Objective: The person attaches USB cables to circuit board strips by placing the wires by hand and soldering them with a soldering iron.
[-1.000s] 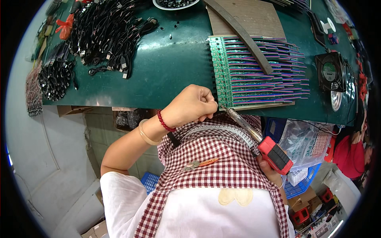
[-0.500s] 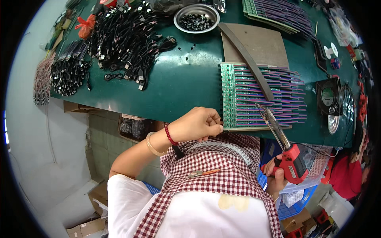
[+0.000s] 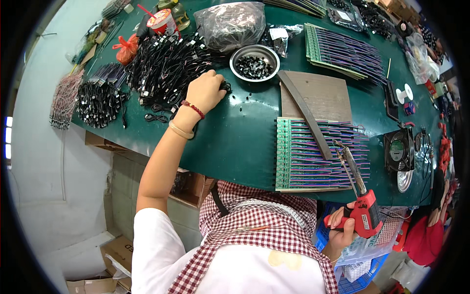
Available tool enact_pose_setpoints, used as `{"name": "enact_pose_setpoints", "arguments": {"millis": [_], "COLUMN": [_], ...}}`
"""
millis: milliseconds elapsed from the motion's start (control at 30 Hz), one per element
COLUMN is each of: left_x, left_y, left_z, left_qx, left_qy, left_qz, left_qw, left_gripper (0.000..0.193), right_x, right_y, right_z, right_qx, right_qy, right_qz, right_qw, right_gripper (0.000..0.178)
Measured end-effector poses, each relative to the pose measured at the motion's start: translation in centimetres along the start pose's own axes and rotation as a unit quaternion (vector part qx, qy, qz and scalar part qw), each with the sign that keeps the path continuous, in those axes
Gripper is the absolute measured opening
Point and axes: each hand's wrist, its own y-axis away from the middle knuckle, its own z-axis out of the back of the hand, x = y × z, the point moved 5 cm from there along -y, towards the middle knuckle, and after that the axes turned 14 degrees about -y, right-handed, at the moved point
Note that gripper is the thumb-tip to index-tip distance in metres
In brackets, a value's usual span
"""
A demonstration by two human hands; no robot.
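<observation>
- Up and to the left of the row of green boards (image 3: 320,154), left hand (image 3: 205,90) down on the pile of black cables (image 3: 166,63), fingers curled into the wires. Cannot tell if one cable is pinched or not.
- Just below the right end of the boards, right hand (image 3: 342,228) wrapped tight around the red soldering gun (image 3: 362,210). Long tip pointing up over the boards.
- Above the boards, close to the left hand, a metal bowl (image 3: 254,62) of little black bits.
- Between the bowl and the boards, a brown wooden board (image 3: 318,95) with a dark strip across it.
- Right of the boards, a small black fan (image 3: 399,149).
- Looks like the picking step: getting one cable out of the pile.
- Next move calls for pulling only one cable free of the tangle, then bringing it down to the boards, with care near the tip.
</observation>
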Motion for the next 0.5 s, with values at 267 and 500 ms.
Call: {"name": "enact_pose_setpoints", "arguments": {"millis": [267, 500], "left_x": [4.6, 1.2], "left_y": [4.3, 11.4], "left_z": [1.6, -0.8], "left_qx": [-0.218, -0.214], "left_qy": [0.569, 0.733], "left_qz": [0.184, 0.244], "left_qw": [0.771, 0.598], "left_gripper": [0.025, 0.019], "right_x": [-0.3, -0.7], "right_y": [-1.0, -1.8], "right_z": [0.3, -0.6], "right_qx": [-0.019, -0.002], "right_qy": [-0.005, -0.012], "right_qz": [0.006, 0.0], "right_qw": [1.0, 1.0], "right_gripper": [0.037, 0.038]}}
